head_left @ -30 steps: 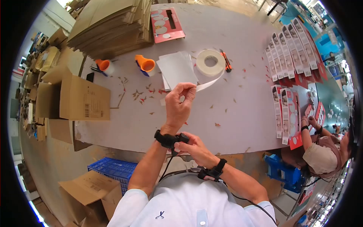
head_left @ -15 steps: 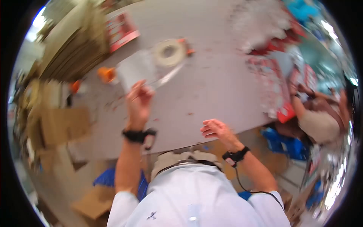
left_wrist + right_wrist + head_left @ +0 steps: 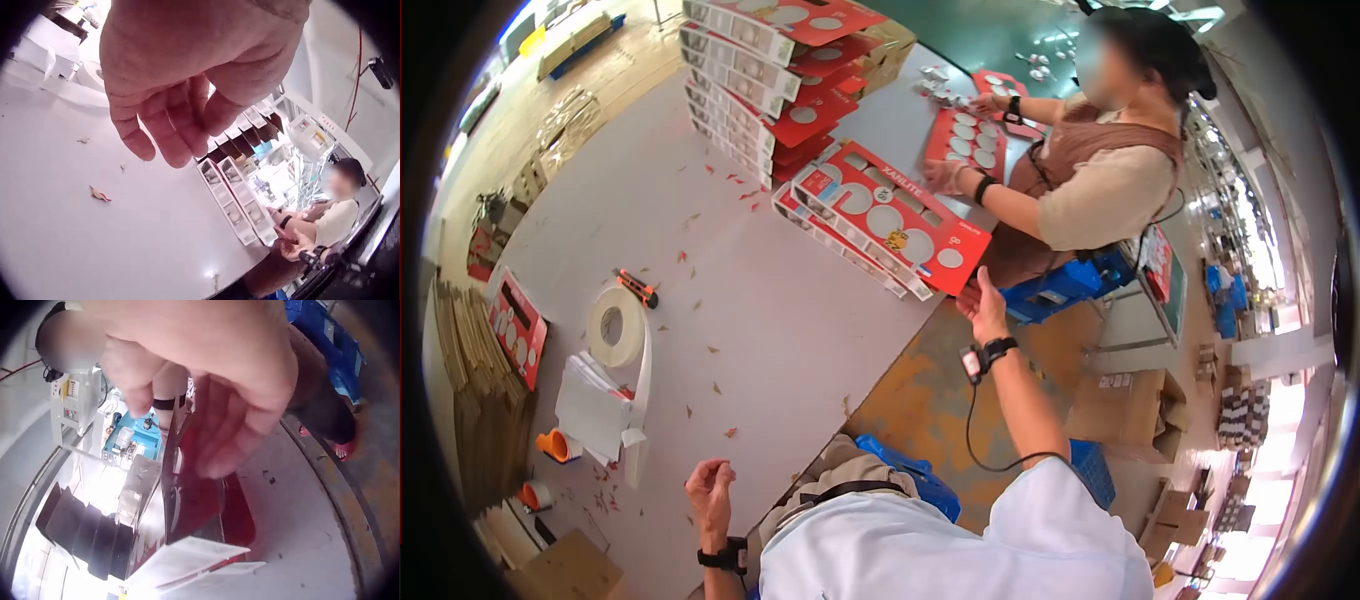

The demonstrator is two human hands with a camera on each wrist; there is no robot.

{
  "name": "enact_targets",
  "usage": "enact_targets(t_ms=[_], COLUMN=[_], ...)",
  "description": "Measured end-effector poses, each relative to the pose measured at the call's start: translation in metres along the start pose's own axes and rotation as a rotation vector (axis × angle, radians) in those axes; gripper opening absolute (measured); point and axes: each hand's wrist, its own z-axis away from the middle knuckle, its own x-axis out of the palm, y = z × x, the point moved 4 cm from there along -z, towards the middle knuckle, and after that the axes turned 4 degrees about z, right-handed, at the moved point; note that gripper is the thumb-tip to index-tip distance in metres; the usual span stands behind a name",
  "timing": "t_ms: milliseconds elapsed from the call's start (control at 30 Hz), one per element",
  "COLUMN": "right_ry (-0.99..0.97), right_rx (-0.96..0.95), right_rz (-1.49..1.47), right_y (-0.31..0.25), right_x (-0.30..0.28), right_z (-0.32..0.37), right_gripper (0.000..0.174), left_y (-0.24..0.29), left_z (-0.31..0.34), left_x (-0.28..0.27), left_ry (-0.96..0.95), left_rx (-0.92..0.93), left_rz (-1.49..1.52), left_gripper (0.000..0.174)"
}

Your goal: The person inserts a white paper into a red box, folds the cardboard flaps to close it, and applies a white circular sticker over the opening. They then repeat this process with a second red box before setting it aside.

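In the head view my right hand (image 3: 983,305) is at the near corner of a red box (image 3: 920,215), which lies over another one at the table's right edge. The right wrist view has the thumb on one side of the red card (image 3: 194,487) and the fingers (image 3: 234,431) on the other. My left hand (image 3: 711,495) hovers over the near part of the table with loosely curled fingers; nothing shows in it. Left of it lie a tape roll (image 3: 615,328) with a loose strip, white sheets (image 3: 592,408) and an orange-black cutter (image 3: 638,288).
Several red boxes (image 3: 800,100) stand in a row at the table's far side. A person (image 3: 1100,170) works at the right with red cards (image 3: 965,140). Stacked cardboard (image 3: 470,380) and an orange dispenser (image 3: 557,445) are at the left. Scraps dot the table (image 3: 800,330).
The head view has turned to the right. My right hand has left the left wrist and reached out to the red boxes. My left hand has moved away from the tape strip.
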Motion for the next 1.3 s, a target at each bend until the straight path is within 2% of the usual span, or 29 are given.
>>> enact_targets(t_ms=[33,100,167,200,267,300,333,467,567,700,900,967,1000,1067,1133,1167,1200,1233,1300], right_ry=[-0.090,-0.210,-0.372,-0.582,-0.498,-0.470,-0.432,-0.386,-0.397,-0.427,-0.608,-0.680,-0.729,-0.792,-0.937,-1.024,-1.015,-1.074,-1.191], right_rx=[0.039,0.004,0.052,0.088,0.083,0.136,0.077,0.002,-0.023,-0.170,-0.279,-0.435,-0.619,-0.578,-0.970,-1.166,-1.319,-1.370,-1.485], right_rz=[-0.039,-0.208,-0.240,-0.290,-0.105,-0.062,0.018,0.072,0.048,0.142,0.365,0.581,0.808,0.992,1.175,1.257,1.351,1.404,1.474], right_y=[-0.005,-0.006,-0.012,-0.012,-0.001,0.005,0.001,-0.025,-0.043,-0.029,0.002,0.000,0.007,0.031,0.049,0.060,0.066,0.075,0.089], right_x=[0.007,0.025,0.039,0.043,0.033,0.019,0.017,0.036,0.058,0.068,0.101,0.123,0.121,0.127,0.127,0.129,0.132,0.130,0.128], right_z=[-0.015,-0.043,-0.043,-0.049,-0.070,-0.092,-0.095,-0.015,0.059,0.133,0.249,0.306,0.320,0.358,0.385,0.401,0.420,0.431,0.442], right_gripper=[0.049,0.040,0.031,0.030,0.035,0.038,0.041,0.051,0.052,0.051,0.045,0.042,0.034,0.034,0.039,0.042,0.046,0.043,0.037], left_y=[0.004,0.016,0.028,0.027,0.030,0.032,0.033,0.016,0.005,-0.010,-0.017,-0.022,-0.021,-0.023,-0.026,-0.019,-0.007,-0.002,0.003], left_z=[-0.002,-0.006,-0.003,-0.004,-0.003,-0.003,-0.007,0.002,0.017,0.030,0.041,0.048,0.055,0.064,0.079,0.084,0.092,0.102,0.115], left_x=[0.005,0.009,0.013,0.013,0.008,0.004,0.001,-0.012,-0.017,-0.032,-0.083,-0.104,-0.113,-0.132,-0.157,-0.168,-0.179,-0.185,-0.192], left_ry=[0.012,0.062,0.121,0.145,0.239,0.278,0.273,0.312,0.300,0.277,0.239,0.223,0.226,0.221,0.218,0.222,0.235,0.248,0.214], left_rx=[-0.009,-0.036,-0.074,-0.136,-0.226,-0.212,-0.178,-0.093,-0.125,-0.113,-0.010,0.027,0.033,0.083,0.139,0.250,0.350,0.439,0.593], left_rz=[0.009,0.020,0.101,0.332,0.540,0.628,0.722,0.474,0.398,0.383,0.205,0.165,0.139,0.118,0.109,-0.016,-0.146,-0.281,-0.362], left_gripper=[0.009,0.011,0.017,0.023,0.017,0.016,0.016,0.015,0.014,0.015,0.013,0.013,0.012,0.010,0.009,0.012,0.016,0.020,0.029])
